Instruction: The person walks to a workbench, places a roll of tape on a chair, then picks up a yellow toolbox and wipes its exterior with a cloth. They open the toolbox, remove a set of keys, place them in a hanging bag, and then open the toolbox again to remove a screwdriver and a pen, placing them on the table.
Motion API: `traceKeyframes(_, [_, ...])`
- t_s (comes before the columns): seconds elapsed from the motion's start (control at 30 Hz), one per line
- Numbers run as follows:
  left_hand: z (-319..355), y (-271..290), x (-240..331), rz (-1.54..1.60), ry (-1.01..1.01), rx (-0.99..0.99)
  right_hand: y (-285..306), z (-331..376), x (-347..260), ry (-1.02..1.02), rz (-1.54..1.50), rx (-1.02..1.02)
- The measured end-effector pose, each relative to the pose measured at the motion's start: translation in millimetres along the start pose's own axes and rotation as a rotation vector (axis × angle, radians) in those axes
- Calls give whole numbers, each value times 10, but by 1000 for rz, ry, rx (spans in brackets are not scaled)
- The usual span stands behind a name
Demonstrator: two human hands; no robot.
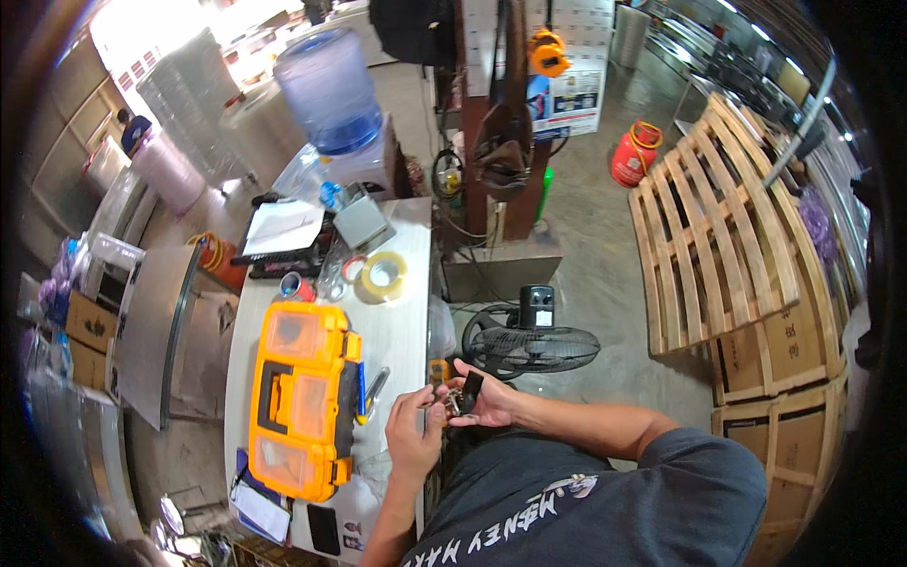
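My right hand (488,402) holds a small black block (470,386) with a bunch of small metal pieces (453,403) hanging at its lower end, just off the right edge of the white table (402,326). My left hand (414,437) pinches the metal pieces from the left, fingers closed on them. Both hands meet in front of my chest. What exactly the metal pieces are is too small to tell. A yellow and black toolbox (302,397) lies closed on the table to the left of my hands, with a pen-like tool (374,387) beside it.
A tape roll (384,276), a small can (293,285), a clipboard with paper (282,229) and a water dispenser bottle (329,90) stand further back on the table. A floor fan (529,342) sits right of the table. Wooden pallets (727,227), cardboard boxes (784,350) and a red gas cylinder (635,154) are at the right.
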State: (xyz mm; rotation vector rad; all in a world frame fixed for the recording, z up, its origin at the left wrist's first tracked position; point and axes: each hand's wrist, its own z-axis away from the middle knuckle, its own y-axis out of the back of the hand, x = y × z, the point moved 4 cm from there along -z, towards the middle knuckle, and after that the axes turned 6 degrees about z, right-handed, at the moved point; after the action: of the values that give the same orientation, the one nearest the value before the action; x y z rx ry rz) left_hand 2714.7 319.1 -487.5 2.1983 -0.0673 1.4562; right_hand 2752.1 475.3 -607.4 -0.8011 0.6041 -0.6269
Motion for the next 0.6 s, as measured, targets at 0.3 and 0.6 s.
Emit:
traceKeyframes(0.3, [-1323,-1020,-173,30,119,-274,683,1329,-805,446,185,218])
traceKeyframes(0.6, [-3456,-2531,-454,-656,-430,-268,1362,2168,-1674,698,88,258])
